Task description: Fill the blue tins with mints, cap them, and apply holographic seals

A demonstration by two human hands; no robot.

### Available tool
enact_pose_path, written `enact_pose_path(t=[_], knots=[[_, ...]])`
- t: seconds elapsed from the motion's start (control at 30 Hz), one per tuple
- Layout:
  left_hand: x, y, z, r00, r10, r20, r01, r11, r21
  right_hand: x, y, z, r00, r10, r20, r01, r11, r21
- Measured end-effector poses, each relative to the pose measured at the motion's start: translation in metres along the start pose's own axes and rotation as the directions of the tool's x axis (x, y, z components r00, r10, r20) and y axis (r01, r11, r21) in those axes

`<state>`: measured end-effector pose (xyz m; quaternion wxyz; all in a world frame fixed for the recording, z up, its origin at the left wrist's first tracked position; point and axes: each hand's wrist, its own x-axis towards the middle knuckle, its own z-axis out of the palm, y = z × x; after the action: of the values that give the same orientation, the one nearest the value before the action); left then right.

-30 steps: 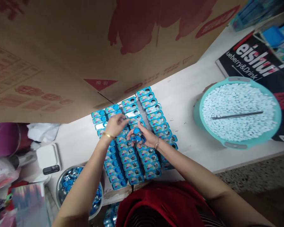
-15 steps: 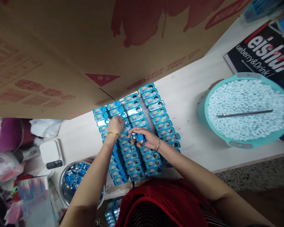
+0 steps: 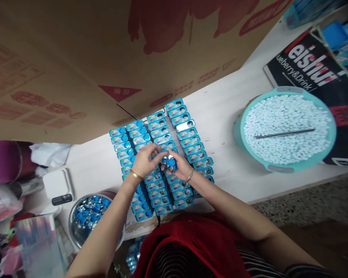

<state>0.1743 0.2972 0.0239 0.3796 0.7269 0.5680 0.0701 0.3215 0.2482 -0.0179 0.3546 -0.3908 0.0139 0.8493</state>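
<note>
Over rows of blue tins [image 3: 162, 162] on a white table [image 3: 229, 170], the left hand [image 3: 145, 160] pinches at small blue caps [image 3: 170, 163] that the right hand [image 3: 179, 166] grips in a cluster; beyond, a teal basin [image 3: 287, 129] of pale tablets, then cardboard [image 3: 104, 58].

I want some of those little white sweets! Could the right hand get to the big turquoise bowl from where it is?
Probably yes. The right hand is busy holding small blue caps, but only bare white tabletop lies between it and the round turquoise plastic bowl.
</note>
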Motion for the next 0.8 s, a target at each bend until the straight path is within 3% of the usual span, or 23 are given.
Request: enact_pose_path(t=[0.07, 0.13, 0.23, 0.3, 0.37, 0.53, 0.67, 0.8], knots=[[-0.021, 0.016, 0.013, 0.996, 0.087, -0.006, -0.087, 0.989, -0.119, -0.001, 0.005, 0.002, 0.998, -0.005, -0.064, 0.007, 1.000, 0.029], [-0.035, 0.023, 0.025, 0.995, 0.055, -0.083, -0.070, 0.981, -0.182, -0.001, 0.009, 0.004, 0.993, -0.013, -0.118, 0.018, 0.999, 0.040], [-0.038, 0.012, 0.029, 0.972, -0.149, -0.184, 0.092, 0.953, -0.290, -0.004, 0.012, 0.004, 0.992, -0.035, -0.117, 0.037, 0.999, 0.010], [-0.030, -0.005, 0.024, 0.923, -0.323, -0.209, 0.257, 0.922, -0.289, -0.006, 0.012, 0.001, 0.996, -0.052, -0.075, 0.051, 0.999, -0.011], [-0.019, -0.020, 0.016, 0.881, -0.417, -0.223, 0.389, 0.908, -0.159, -0.008, 0.011, -0.003, 0.996, -0.069, -0.048, 0.068, 0.998, -0.014], [0.004, -0.027, 0.010, 0.877, -0.469, -0.101, 0.476, 0.827, 0.300, -0.011, 0.008, -0.008, 0.993, -0.102, -0.058, 0.100, 0.994, -0.036], [0.014, -0.019, 0.011, 0.846, -0.529, -0.058, 0.500, 0.753, 0.428, -0.011, 0.007, -0.008, 0.992, -0.113, -0.064, 0.110, 0.993, -0.048], [0.023, -0.021, 0.010, 0.802, -0.597, 0.010, 0.509, 0.693, 0.511, -0.011, 0.009, -0.012, 0.994, -0.105, 0.016, 0.106, 0.994, -0.028]])
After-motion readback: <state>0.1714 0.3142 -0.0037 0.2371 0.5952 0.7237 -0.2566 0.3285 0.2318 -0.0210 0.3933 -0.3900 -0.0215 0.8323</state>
